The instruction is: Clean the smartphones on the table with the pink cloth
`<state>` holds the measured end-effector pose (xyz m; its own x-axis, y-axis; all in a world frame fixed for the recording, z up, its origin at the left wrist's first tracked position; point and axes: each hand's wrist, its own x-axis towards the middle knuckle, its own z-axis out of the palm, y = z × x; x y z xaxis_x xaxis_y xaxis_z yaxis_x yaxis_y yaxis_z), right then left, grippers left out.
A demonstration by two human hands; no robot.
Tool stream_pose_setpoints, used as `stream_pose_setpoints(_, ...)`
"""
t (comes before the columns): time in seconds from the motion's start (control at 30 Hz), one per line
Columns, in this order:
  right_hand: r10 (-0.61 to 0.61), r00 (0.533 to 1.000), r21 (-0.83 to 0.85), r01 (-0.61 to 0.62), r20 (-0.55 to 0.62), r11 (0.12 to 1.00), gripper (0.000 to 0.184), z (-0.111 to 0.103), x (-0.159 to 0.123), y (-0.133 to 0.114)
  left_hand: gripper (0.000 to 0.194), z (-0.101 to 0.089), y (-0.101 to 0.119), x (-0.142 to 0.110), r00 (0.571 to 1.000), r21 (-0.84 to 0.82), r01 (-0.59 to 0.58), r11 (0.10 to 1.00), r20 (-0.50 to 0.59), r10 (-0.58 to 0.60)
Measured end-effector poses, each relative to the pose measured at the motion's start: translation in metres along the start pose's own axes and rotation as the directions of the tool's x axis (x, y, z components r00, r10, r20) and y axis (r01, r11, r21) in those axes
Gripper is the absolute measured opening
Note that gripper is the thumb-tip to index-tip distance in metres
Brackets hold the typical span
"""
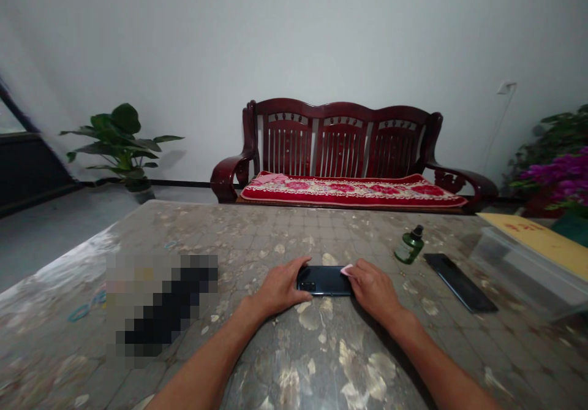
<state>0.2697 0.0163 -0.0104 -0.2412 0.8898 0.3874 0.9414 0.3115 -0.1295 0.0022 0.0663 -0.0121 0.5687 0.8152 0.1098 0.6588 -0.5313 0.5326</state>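
A dark smartphone lies sideways on the patterned tabletop, its back with the camera block facing up. My left hand grips its left end, thumb along the near edge and fingers at the far edge. In my right hand a small pale pink-white pad or cloth is pinched, touching the phone's back near its right end. Part of the pad and the phone's right end are hidden by my right fingers. Further right lie a green pump bottle, standing upright, and a second dark phone.
A clear plastic box with a yellow sheet on top stands at the table's right. A blurred-out dark object and several hair ties lie left. Beyond the table is a wooden bench; plants flank it.
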Motion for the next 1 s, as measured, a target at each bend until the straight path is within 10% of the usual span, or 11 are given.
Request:
stream_pose_setpoints(0.5,-0.023,0.991,-0.008,0.024,0.133,1.0,0.027,-0.005,0.02,-0.021,0.086,-0.002,0.004,0.0,1.0,-0.017,0.016,1.0,-0.004,-0.016)
stream_pose_setpoints(0.7,0.141,0.953,-0.149,-0.104,0.27,0.983,0.028,-0.012,0.041,-0.036,0.093,-0.002,0.005,-0.001,1.0,-0.03,0.024,0.999,-0.007,-0.025)
stream_pose_setpoints(1.0,0.025,0.961,-0.026,-0.019,0.277,0.999,0.03,-0.001,0.045,-0.059,0.098,0.002,0.002,-0.001,1.0,-0.05,0.017,0.999,-0.024,-0.019)
